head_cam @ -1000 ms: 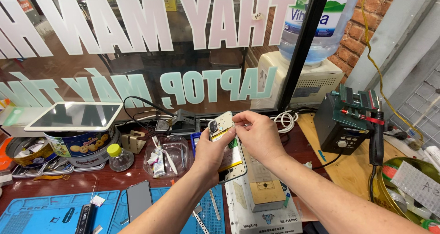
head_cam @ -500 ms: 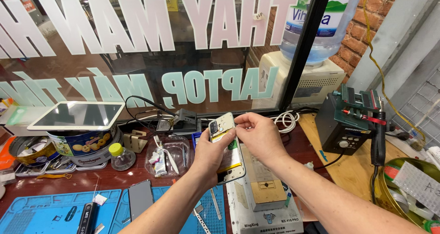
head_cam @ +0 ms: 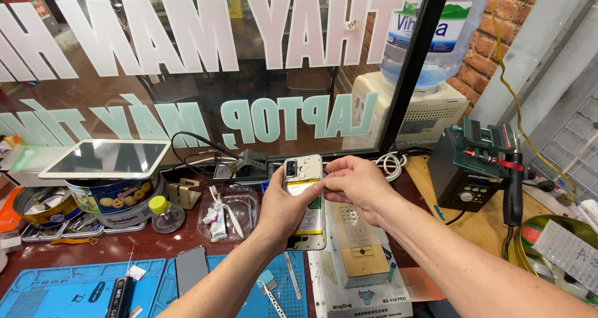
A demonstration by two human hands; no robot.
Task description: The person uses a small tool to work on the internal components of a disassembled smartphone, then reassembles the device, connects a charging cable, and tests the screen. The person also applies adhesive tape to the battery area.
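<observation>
Little has moved since the earlier frames: both hands stay raised over the workbench with the opened phone between them, and the view has only drifted slightly.

Left hand [head_cam: 288,207] wraps around the opened smartphone [head_cam: 304,201] from its left side, thumb along one edge and fingers curled behind, holding it upright with its bare inner side facing the camera. Right hand [head_cam: 354,186] comes in from the right, its fingertips pressed together in a pinch at the phone's upper right edge; whether something tiny sits between them cannot be told.

Just below the right hand lies a grey heating platform [head_cam: 356,240] with a gold plate. Under the left forearm is a blue work mat [head_cam: 75,287] with a dark phone panel [head_cam: 190,269] on it. Left of the left hand sit a clear plastic tray [head_cam: 228,211], a small bottle with a yellow cap [head_cam: 164,213] and a round cookie tin [head_cam: 113,196] with a tablet [head_cam: 107,158] resting on top. Well right of the right hand stands a black soldering station [head_cam: 468,171].
</observation>
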